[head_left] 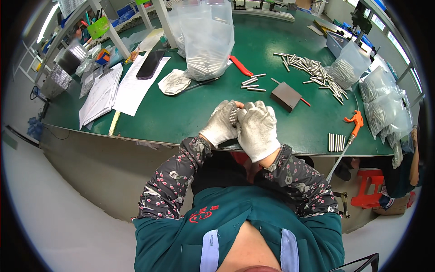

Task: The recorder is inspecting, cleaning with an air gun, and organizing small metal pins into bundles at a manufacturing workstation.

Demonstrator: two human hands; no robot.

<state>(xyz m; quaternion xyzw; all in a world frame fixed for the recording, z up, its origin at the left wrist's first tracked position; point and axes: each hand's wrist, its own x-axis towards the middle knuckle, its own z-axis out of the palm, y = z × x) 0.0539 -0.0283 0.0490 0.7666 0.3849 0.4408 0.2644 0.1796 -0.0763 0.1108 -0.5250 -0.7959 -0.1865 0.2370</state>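
Close together above the near table edge are my left hand (219,123) and my right hand (258,129), both in worn white work gloves. Between them they grip a small bundle of shiny metal pins (233,118), mostly covered by the fingers. Bare fingertips poke out of the left glove. Just beyond the hands, several loose metal pins (249,81) lie on the green table (181,120). To their right rests a dark brown block (286,96), with a thin red stick (305,102) at its side.
Many pins (312,70) are scattered at the right, beside filled plastic bags (383,109). An orange air gun (356,122) lies near a row of pins (336,142). At the left are a phone (150,65), papers (131,97) and a white cloth (174,82). Another person (410,167) sits far right.
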